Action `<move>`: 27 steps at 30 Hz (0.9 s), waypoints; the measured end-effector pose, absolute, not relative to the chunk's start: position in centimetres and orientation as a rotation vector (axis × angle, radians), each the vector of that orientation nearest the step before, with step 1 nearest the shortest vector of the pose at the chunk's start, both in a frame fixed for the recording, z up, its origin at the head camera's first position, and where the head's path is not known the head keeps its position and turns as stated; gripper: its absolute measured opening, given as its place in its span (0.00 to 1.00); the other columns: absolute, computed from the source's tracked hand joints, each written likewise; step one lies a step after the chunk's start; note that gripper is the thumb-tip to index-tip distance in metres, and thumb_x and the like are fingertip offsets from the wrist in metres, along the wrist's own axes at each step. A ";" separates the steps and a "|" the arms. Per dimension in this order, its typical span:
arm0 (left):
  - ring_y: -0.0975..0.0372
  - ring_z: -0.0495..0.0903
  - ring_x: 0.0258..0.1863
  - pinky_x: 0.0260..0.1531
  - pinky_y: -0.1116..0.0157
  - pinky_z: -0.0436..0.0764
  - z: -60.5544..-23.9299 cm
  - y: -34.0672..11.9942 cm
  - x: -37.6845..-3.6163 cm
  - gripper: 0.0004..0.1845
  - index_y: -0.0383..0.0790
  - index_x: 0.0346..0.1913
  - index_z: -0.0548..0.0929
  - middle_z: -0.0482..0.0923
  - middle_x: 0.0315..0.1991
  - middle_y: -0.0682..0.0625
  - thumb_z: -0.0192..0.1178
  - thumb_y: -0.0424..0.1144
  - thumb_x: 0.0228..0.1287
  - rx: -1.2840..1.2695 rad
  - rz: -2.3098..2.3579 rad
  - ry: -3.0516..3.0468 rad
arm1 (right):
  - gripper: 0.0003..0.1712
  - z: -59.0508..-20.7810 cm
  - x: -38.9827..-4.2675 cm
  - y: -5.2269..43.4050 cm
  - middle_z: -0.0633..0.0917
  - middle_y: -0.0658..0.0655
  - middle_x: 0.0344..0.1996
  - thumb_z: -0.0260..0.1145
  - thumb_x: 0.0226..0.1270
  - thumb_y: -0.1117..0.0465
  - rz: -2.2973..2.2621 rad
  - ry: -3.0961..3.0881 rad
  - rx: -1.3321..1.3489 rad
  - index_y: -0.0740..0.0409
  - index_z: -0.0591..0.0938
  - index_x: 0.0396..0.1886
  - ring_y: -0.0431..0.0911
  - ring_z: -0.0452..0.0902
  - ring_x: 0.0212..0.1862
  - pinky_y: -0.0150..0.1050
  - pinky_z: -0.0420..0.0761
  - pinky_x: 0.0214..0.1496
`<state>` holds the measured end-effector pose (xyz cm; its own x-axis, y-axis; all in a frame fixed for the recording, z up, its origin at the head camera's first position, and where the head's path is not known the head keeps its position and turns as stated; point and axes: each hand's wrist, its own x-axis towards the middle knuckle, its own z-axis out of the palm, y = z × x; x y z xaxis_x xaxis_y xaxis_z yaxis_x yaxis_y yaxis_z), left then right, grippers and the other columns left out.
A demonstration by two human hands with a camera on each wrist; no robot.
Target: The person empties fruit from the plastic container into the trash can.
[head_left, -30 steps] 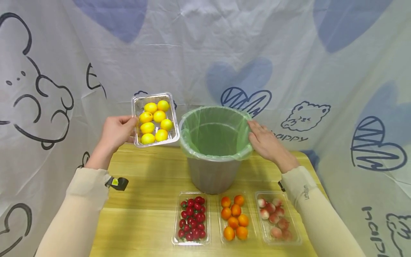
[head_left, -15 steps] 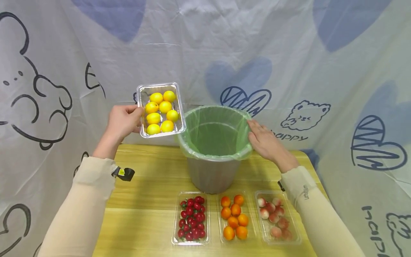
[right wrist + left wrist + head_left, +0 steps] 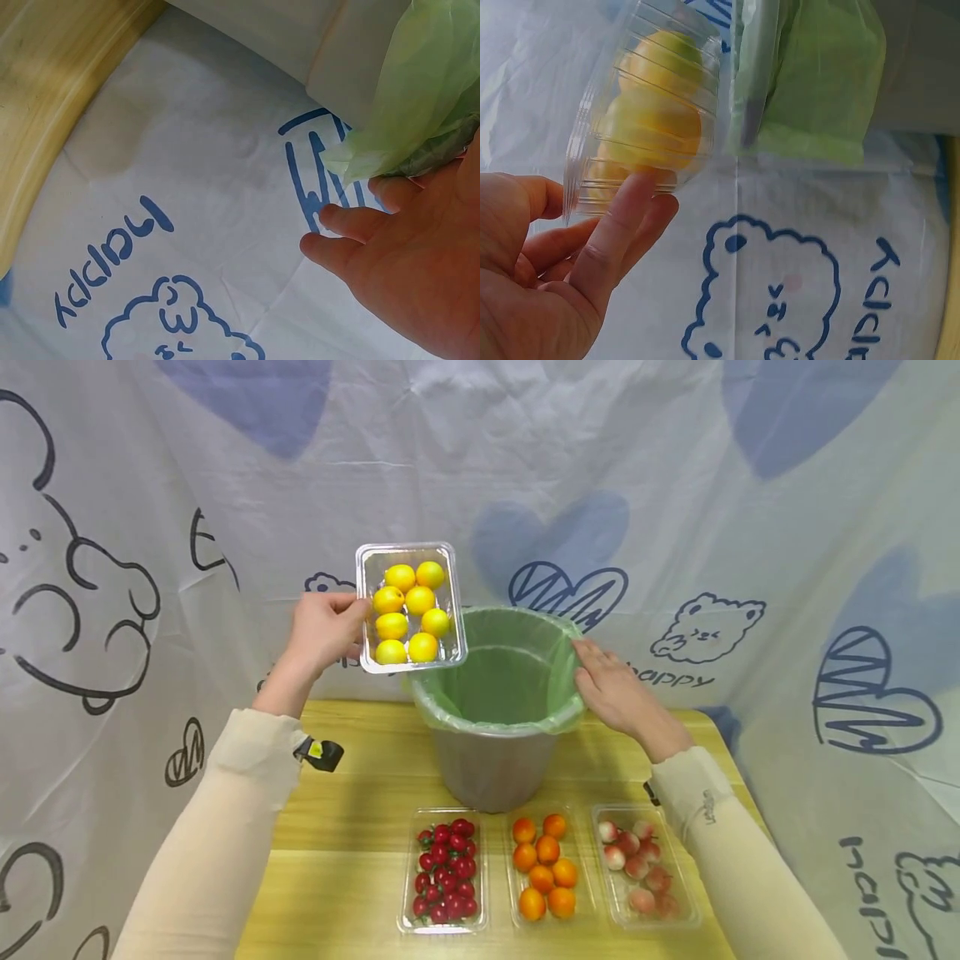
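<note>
My left hand (image 3: 324, 631) holds a clear plastic box (image 3: 412, 667) by its left side. Yellow lemons (image 3: 420, 601) lie inside. In the left wrist view, fingers (image 3: 611, 244) support the box from beneath, with the thumb at its rim. The box is tilted and overlaps the left edge of a grey bin (image 3: 491, 768). A green bag (image 3: 517, 685) lines this bin and folds over its rim. My right hand (image 3: 618, 689) rests at the bin's right rim, its fingers extended against the liner, as the right wrist view also shows.
In front of the bin, three clear boxes stand in a row on the wooden table (image 3: 337, 893): cherry-like red fruit (image 3: 446, 872), oranges (image 3: 546, 868), and pinkish-white round fruit (image 3: 641, 864). A printed white curtain (image 3: 420, 485) hangs behind and at both sides.
My left hand has carried the box of lemons rightward and upward, from beside the bin to over its left rim. The right hand and the bin stay in place.
</note>
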<state>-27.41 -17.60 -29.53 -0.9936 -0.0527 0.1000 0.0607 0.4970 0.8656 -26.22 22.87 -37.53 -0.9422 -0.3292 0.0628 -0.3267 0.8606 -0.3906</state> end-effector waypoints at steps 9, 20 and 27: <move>0.59 0.88 0.37 0.32 0.68 0.92 -31.1 -15.1 -28.2 0.24 0.38 0.68 0.83 0.86 0.55 0.35 0.55 0.46 0.78 -0.030 -1.602 -2.568 | 0.37 -37.6 -26.2 22.9 0.51 0.66 0.85 0.33 0.86 0.51 -0.631 3.029 -0.527 0.61 0.50 0.86 0.66 0.44 0.85 0.62 0.47 0.89; 0.61 0.87 0.29 0.29 0.68 0.91 -32.2 -13.1 -28.6 0.23 0.41 0.70 0.81 0.88 0.50 0.36 0.56 0.45 0.78 -0.069 -1.667 -2.506 | 0.37 -37.5 -26.2 22.9 0.51 0.66 0.85 0.33 0.85 0.50 -0.635 3.022 -0.511 0.62 0.49 0.86 0.65 0.44 0.86 0.60 0.46 0.89; 0.62 0.85 0.24 0.26 0.70 0.89 -32.7 -12.2 -28.6 0.25 0.44 0.73 0.77 0.88 0.56 0.39 0.57 0.47 0.79 -0.108 -1.624 -2.478 | 0.37 -37.3 -26.2 22.8 0.50 0.65 0.86 0.33 0.85 0.51 -0.634 3.011 -0.503 0.62 0.49 0.86 0.65 0.44 0.86 0.60 0.47 0.89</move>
